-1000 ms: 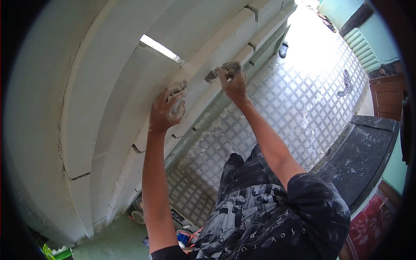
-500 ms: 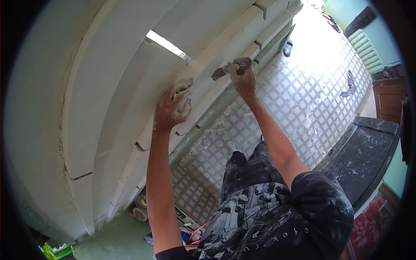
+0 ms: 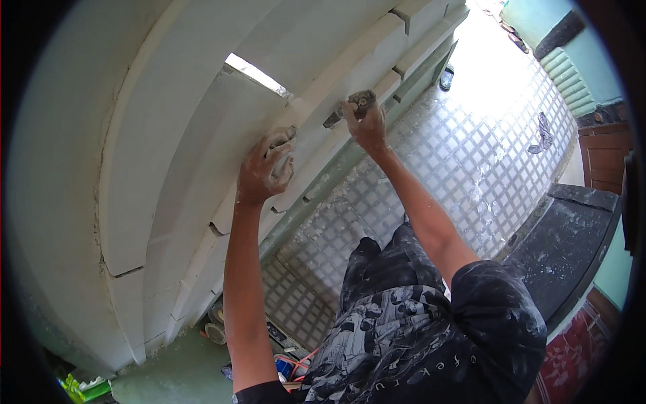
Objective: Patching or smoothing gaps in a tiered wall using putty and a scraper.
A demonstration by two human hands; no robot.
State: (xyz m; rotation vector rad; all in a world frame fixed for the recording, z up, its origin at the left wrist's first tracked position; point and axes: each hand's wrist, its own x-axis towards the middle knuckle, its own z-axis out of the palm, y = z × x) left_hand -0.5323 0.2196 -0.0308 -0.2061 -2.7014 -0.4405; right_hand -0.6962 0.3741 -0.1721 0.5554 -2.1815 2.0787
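My left hand (image 3: 264, 167) is closed against the white stepped panels (image 3: 195, 128), its fingers curled round a dusty grey-white piece (image 3: 282, 138) whose exact kind I cannot make out. In my right hand (image 3: 368, 129) is a dark, dust-covered hand tool (image 3: 362, 102) with a round bolt-like fitting on its head. The tool's narrow end points toward the panel edge, to the right of my left hand; I cannot tell whether it touches. White dust coats both hands. A bright slot (image 3: 256, 74) in the panels lies above my left hand.
A tiled floor (image 3: 431, 161) with white splashes stretches below. To the right stands a dark, dust-spotted bench (image 3: 558, 236). Sandals (image 3: 447, 77) and a crumpled cloth (image 3: 542, 132) lie on the floor. An orange cord (image 3: 306, 360) and assorted items sit at the bottom.
My right hand has shifted a little left with the dark tool, bringing it closer to my left hand. The left hand stays nearly in place, still gripping.
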